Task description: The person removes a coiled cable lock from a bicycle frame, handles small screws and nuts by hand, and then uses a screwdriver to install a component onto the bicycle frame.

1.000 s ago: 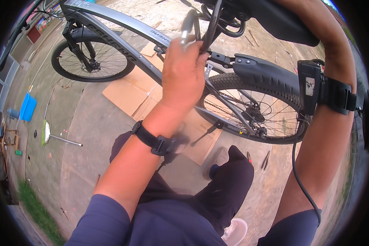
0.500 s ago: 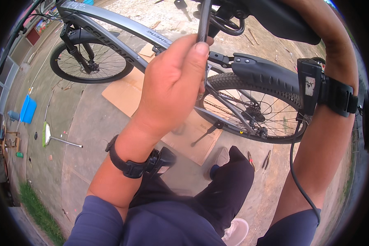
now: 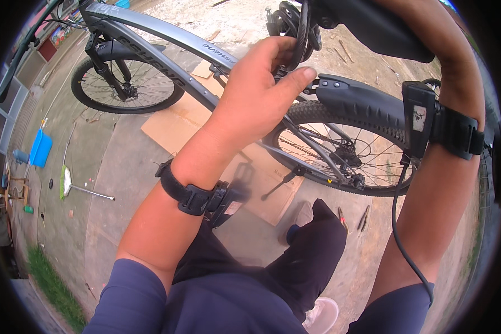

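A grey bicycle frame (image 3: 167, 33) stands on its kickstand (image 3: 281, 181) in front of me. My left hand (image 3: 256, 100) is closed around the black post and coiled cable (image 3: 298, 28) just under the black saddle (image 3: 373, 28), thumb pressed toward the rear mudguard (image 3: 362, 100). My right hand (image 3: 451, 61) reaches over the top of the saddle; its fingers are hidden past the picture's rim. Both wrists wear black straps, and a cable hangs from the right one. The rear wheel (image 3: 345, 150) sits below the mudguard.
The front wheel (image 3: 128, 83) is at upper left. Flat cardboard (image 3: 172, 128) lies under the bicycle. Small hand tools (image 3: 353, 220) lie on the concrete near my foot. A blue container (image 3: 40, 149) and a long-handled tool (image 3: 67, 183) lie at left, by grass (image 3: 50, 278).
My left hand has turned and shifted its grip around the slim upright part beneath the saddle, with the forearm rotating. The right arm has stayed over the saddle.
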Available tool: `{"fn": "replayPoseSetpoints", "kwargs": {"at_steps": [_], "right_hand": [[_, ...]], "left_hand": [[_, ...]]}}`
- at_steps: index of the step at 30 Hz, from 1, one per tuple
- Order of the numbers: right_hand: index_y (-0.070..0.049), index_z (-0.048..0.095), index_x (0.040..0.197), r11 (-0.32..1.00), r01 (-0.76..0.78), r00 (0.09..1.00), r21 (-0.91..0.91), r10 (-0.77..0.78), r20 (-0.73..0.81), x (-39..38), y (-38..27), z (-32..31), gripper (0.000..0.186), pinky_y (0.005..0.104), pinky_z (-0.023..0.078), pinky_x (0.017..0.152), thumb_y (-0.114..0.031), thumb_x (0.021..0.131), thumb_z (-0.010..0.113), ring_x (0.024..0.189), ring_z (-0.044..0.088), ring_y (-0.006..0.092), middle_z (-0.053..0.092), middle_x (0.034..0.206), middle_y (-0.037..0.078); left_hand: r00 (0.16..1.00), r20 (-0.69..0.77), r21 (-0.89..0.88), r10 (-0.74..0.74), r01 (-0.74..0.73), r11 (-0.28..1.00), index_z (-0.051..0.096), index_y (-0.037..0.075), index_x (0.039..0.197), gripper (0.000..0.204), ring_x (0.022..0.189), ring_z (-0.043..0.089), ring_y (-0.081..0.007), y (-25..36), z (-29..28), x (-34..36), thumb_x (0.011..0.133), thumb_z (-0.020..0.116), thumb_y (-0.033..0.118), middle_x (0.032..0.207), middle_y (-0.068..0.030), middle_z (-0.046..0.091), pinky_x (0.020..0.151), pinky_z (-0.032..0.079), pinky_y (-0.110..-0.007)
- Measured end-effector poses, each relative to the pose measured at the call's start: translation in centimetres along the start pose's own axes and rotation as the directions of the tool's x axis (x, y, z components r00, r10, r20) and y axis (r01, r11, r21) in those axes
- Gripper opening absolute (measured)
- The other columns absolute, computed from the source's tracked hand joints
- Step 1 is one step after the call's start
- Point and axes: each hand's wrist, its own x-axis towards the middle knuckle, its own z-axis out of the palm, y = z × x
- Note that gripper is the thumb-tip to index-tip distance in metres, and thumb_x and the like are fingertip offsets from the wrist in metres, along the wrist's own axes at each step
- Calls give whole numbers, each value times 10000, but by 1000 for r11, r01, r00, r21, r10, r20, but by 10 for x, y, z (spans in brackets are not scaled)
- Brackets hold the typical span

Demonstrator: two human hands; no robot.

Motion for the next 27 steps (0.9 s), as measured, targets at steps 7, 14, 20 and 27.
{"fn": "replayPoseSetpoints", "kwargs": {"at_steps": [7, 14, 20, 27], "right_hand": [[56, 679, 1136, 997, 20, 1000, -77, -19, 17, 3, -5, -2, 483, 297, 544, 786, -386, 952, 613, 862, 683, 198, 719, 986, 155], [54, 681, 1138, 997, 3, 1000, -80, -5, -16, 1, -7, -2, 498, 301, 539, 802, -401, 951, 600, 873, 685, 211, 719, 997, 167], [48, 684, 1129, 983, 13, 988, -184, -41, -148, -2, -3, 5, 473, 300, 535, 788, -383, 952, 609, 848, 682, 194, 722, 995, 140], [41, 645, 1172, 992, -51, 593, 112, 121, -796, -37, 63, 44, 258, 317, 556, 933, -53, 1005, 472, 1090, 645, 206, 600, 1250, 128]], "left_hand": [[853, 34, 709, 520, -387, 589, 542, 79, 1271, 387, 1019, 656, -308, -42, -13, 10, 916, 642, 196, 1267, -133, 585, 846, 552, -380], [946, -105, 519, 305, -210, 829, 551, 26, 1183, 264, 1000, 660, -244, -31, -15, -6, 987, 578, 200, 1067, -98, 683, 867, 510, -340], [983, -151, 118, 108, -91, 989, 524, -23, 1187, 273, 782, 608, -87, -4, -11, -25, 1053, 484, 212, 892, -52, 642, 662, 480, -226], [972, -184, -185, -149, 115, 976, 556, -22, 1178, 309, 677, 589, -119, 22, -26, -30, 1058, 461, 247, 810, -31, 580, 603, 472, -236]]}}
